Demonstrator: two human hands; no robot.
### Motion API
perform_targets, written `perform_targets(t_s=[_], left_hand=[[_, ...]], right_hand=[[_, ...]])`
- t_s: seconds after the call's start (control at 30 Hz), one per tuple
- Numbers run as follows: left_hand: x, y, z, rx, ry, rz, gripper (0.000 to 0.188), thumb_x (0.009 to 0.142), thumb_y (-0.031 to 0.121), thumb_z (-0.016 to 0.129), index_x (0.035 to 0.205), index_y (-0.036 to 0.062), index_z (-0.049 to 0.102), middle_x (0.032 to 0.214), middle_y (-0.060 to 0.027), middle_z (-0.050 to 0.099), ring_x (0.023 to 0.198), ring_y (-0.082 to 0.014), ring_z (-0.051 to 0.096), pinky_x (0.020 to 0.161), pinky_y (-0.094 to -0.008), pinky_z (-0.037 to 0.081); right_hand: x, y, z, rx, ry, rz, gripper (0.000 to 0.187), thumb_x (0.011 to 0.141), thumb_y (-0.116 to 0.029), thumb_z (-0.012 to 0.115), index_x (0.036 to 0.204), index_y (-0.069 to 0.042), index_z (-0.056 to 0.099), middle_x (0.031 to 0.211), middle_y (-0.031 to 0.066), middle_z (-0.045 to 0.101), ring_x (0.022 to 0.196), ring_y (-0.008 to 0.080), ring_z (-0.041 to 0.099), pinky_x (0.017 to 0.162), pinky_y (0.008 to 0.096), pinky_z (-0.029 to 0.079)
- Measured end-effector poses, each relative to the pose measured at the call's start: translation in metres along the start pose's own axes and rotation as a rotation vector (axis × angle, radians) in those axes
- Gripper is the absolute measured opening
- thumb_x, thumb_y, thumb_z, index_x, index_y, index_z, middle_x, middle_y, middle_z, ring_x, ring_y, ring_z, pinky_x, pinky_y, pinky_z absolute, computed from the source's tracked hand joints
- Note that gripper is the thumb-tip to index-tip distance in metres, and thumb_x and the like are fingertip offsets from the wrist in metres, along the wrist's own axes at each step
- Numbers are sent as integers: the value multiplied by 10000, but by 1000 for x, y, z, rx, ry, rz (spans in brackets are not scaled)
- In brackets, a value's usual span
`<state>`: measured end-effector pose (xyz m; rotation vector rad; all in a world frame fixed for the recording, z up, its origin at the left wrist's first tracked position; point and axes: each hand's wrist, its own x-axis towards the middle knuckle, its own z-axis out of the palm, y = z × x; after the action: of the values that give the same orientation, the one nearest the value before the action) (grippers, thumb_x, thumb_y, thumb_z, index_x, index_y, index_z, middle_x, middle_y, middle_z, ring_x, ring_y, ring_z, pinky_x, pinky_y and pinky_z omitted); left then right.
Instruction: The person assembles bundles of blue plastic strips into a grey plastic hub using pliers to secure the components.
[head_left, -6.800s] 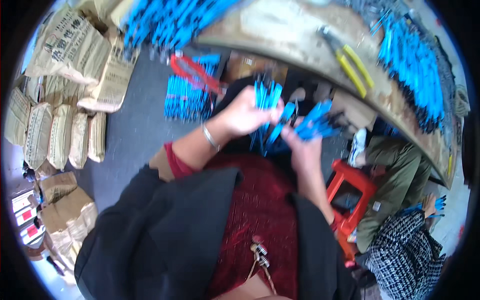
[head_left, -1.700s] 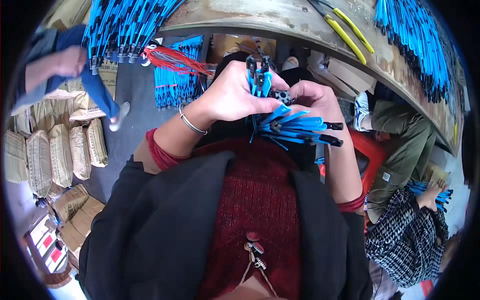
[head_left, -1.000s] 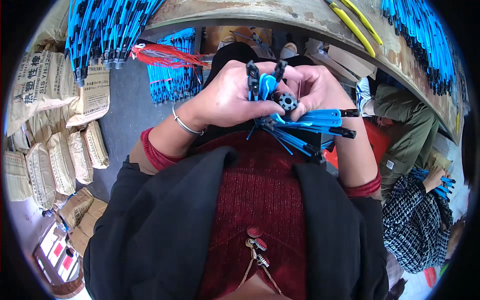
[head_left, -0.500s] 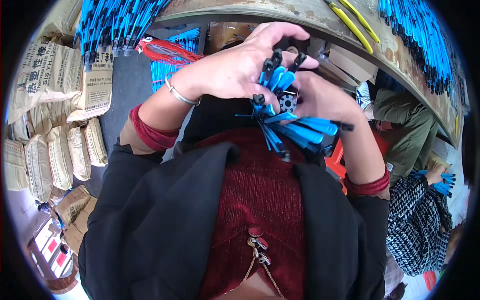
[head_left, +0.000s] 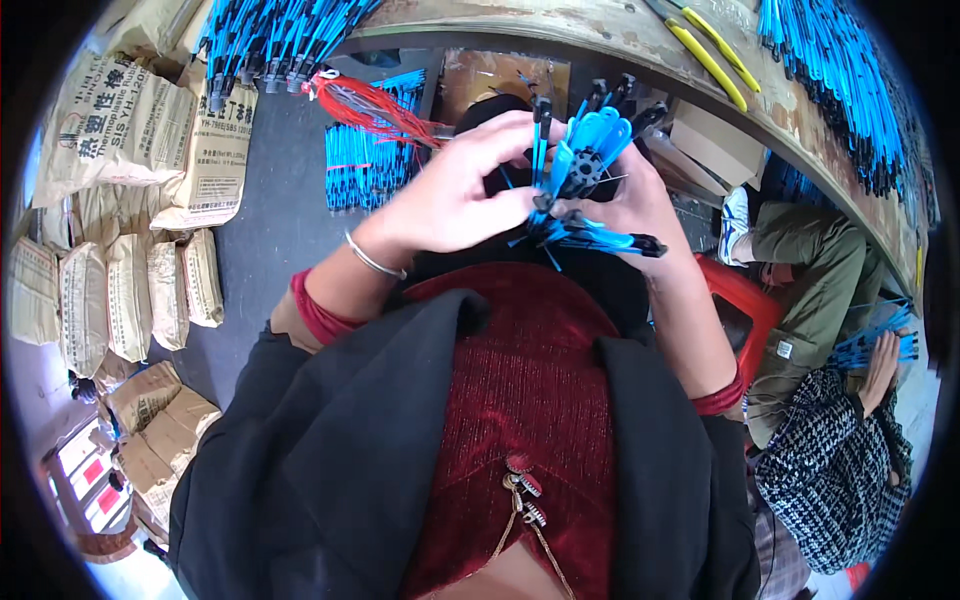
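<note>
A cluster of blue, black-ended rods that look like umbrella ribs fans out around a dark, notched round hub in front of my chest. My right hand is closed around the cluster from the right, its fingers partly hidden behind the ribs. From the left, my left hand has thumb and fingers closed on a single upright rib beside the hub. Several ribs spread low toward my right wrist. A thin wire end sticks out near the hub.
Yellow-handled pliers lie on the worn wooden table. Piles of blue ribs hang over its edge. Left of my hands are a red strand bundle and tied ribs. Paper sacks stand left. A co-worker's hand holds ribs at right.
The cluster has turned, so more ribs point upward and the hub faces up more plainly. My left hand has come lower and to the left, onto one rib. The view has shifted slightly.
</note>
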<state>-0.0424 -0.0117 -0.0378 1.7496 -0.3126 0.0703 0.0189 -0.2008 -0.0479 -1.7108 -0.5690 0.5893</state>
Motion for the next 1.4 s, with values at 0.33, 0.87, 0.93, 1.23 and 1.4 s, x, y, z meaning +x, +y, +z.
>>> perform_targets(t_s=[0.33,0.87,0.93,1.23,1.4], left_hand=[[19,-19,-1,359,103,49,413,596,223,806,871,29,567,824,-89,574,740,-230,567,668,-318,454],[16,-35,2,157,91,-19,407,593,292,796,779,53,525,769,-68,516,749,-220,519,721,-323,426],[18,-36,4,243,166,113,401,594,290,791,748,55,505,753,-62,495,731,-210,503,693,-316,418],[24,-32,2,107,149,83,362,583,268,774,675,60,492,709,-65,470,697,-210,465,650,-315,395],[29,-29,0,185,105,54,350,572,244,777,664,59,495,716,-69,462,673,-218,445,641,-318,389]], right_hand=[[14,-2,9,-207,97,-37,611,585,-130,795,1109,-17,500,944,169,599,890,298,583,833,371,442],[-5,3,10,-124,246,-73,310,666,-97,751,950,-22,654,680,23,542,583,77,478,552,222,422],[-5,11,10,86,186,8,278,685,-42,741,941,-3,640,772,50,589,634,86,516,589,221,434],[2,15,5,125,151,-116,249,706,-83,727,938,-10,673,768,57,627,677,112,584,626,233,467],[3,5,8,-57,166,-155,224,709,2,701,924,23,640,759,97,610,714,174,592,646,257,457]])
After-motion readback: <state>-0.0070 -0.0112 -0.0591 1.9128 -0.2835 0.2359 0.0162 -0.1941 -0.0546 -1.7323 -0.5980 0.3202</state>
